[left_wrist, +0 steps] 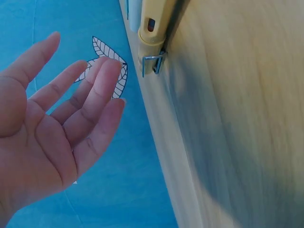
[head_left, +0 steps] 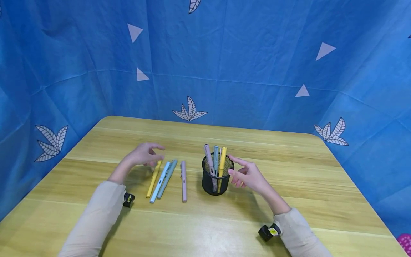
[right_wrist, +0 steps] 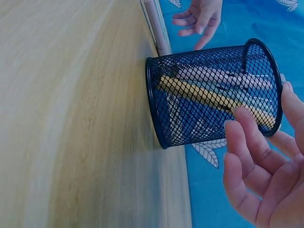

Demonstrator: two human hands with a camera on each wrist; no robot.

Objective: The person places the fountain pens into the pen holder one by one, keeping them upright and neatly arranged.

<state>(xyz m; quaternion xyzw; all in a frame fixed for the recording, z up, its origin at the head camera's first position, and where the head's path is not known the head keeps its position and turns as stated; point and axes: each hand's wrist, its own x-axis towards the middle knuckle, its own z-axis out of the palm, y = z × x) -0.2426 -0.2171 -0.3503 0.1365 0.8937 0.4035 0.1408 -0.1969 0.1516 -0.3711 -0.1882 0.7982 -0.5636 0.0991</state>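
Note:
My left hand (head_left: 144, 154), fingers apart and loosely bent, hovers over the top end of a yellow pen (head_left: 154, 180) on the table. Its palm holds nothing in the left wrist view, where the yellow pen (left_wrist: 153, 35) shows beside it. Next to that pen lie a light blue pen (head_left: 159, 182), a grey-green pen (head_left: 167, 179) and a lilac pen (head_left: 183, 182). A black mesh pen holder (right_wrist: 213, 97) stands upright with lilac, grey-green and yellow pens inside. My right hand (head_left: 248, 175) is at its right side, thumb and index fingertips at the rim, other fingers loosely bent beside the mesh.
The wooden table (head_left: 208, 228) reaches back to a blue cloth (head_left: 244, 64) with leaf and triangle prints. Black bands with small devices sit at both sleeve cuffs, the right one (head_left: 269, 232) close over the table. Something pink (head_left: 405, 242) shows at the far right edge.

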